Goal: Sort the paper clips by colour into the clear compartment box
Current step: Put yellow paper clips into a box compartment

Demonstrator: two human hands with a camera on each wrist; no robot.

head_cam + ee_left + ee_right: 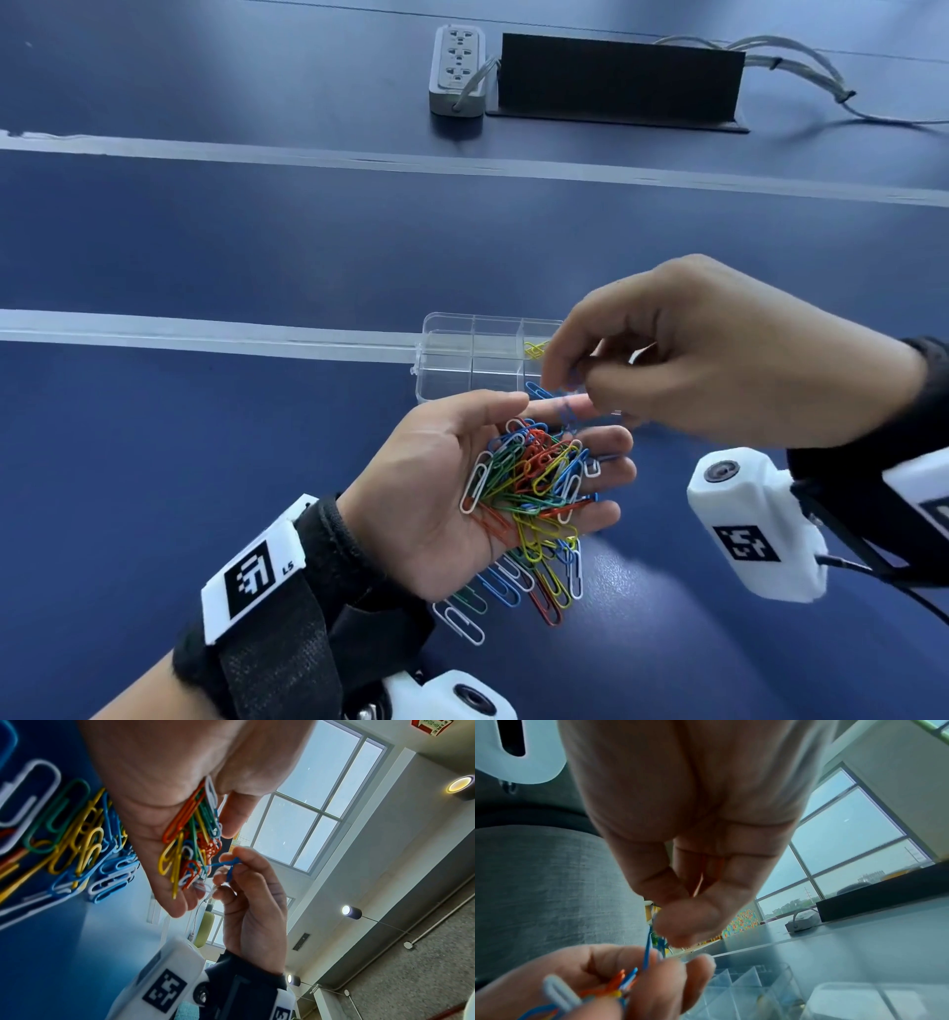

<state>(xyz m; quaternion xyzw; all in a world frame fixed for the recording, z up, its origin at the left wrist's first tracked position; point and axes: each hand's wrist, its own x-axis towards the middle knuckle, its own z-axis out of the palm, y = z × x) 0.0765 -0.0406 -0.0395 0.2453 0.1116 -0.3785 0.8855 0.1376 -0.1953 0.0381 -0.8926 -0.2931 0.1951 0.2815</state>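
My left hand [560, 437] lies palm up above the table and carries a tangle of red, green, yellow, blue and white paper clips [534, 478] on its relaxed fingers. Just above those fingertips my right hand [575, 383] pinches one blue clip [228, 866] between thumb and forefinger; the same blue clip [646, 953] hangs below the thumb in the right wrist view. The clear compartment box [452, 360] stands right behind both hands. Yellow clips [536, 349] lie in a far compartment and a blue one [539, 391] in a near compartment. The box's right part is hidden by my right hand.
More loose clips [513, 591] lie on the blue table under my left hand. Two white tape lines [205, 334] cross the table. At the back stand a grey power strip [458, 69], a black box [621, 79] and cables [801, 67].
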